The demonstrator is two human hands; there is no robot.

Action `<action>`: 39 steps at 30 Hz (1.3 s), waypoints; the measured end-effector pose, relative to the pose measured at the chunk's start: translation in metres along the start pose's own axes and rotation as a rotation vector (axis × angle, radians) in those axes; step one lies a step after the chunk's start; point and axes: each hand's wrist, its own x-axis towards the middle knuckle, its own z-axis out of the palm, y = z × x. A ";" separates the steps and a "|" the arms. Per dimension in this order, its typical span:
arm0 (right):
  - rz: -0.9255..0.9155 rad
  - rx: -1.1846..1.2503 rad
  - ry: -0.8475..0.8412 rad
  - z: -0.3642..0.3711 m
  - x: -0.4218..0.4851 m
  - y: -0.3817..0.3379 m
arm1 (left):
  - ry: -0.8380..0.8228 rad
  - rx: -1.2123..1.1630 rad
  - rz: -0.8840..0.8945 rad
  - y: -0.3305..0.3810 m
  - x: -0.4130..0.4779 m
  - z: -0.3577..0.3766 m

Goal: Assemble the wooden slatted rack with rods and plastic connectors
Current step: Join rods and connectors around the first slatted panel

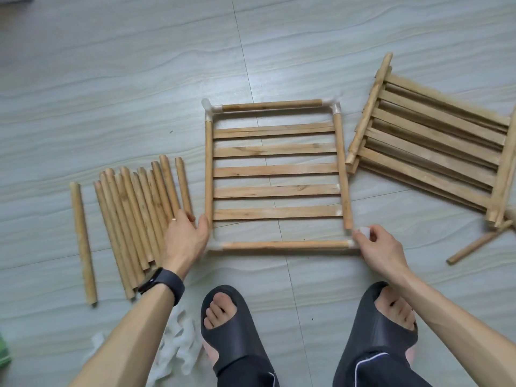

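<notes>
On the floor (307, 37) the panel (275, 171) of 5 slats lies flat in the middle, between a stack (435, 141) of spare panels on the right and loose rods (139, 213) on the left. Its 2 far corners are already capped in white plastic, and the near rod (284, 244) runs across the front. The step in hand looks like closing the near right corner. The right rail (343, 174) ends just beside the connector (364, 233), seemingly not yet seated. The left hand (185, 241) lies flat and relaxed, grasping nothing, with its thumb against the left rail (208, 174). It would do best to press that rail firmly so the panel cannot slide away. The right hand (382, 250) pinches the connector between thumb and fingertips. It should turn the free socket square to the rail end, then push straight along the rail rather than at an angle, without working the near rod loose from its own socket.
</notes>
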 end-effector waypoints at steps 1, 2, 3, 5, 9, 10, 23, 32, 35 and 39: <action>0.007 -0.010 -0.002 0.001 0.000 -0.002 | -0.083 0.086 0.000 -0.006 -0.001 -0.003; 0.012 -0.019 -0.003 0.003 0.001 -0.003 | -0.160 0.166 0.012 -0.009 -0.003 -0.006; 0.015 -0.029 -0.008 0.004 0.002 -0.005 | -0.229 0.225 0.033 -0.011 -0.004 -0.010; 0.017 -0.068 -0.038 0.006 0.003 -0.008 | -0.316 0.251 0.086 -0.014 -0.006 -0.012; 0.059 -0.053 -0.147 0.008 0.003 -0.011 | -0.302 0.182 0.099 -0.015 -0.011 -0.009; 0.105 -0.030 -0.185 0.009 0.001 -0.010 | -0.280 0.199 0.113 -0.014 -0.012 -0.007; 0.043 -0.131 -0.195 0.019 -0.004 -0.014 | -0.270 0.310 0.148 -0.009 0.001 -0.013; 0.135 0.618 -0.208 0.014 -0.001 -0.016 | 0.042 0.704 0.435 0.052 -0.013 0.000; 0.232 0.711 -0.255 0.007 0.001 -0.012 | -0.042 0.523 0.666 0.078 -0.021 0.028; 0.340 0.900 -0.339 0.001 0.005 -0.010 | -0.146 0.497 0.855 0.110 -0.025 0.070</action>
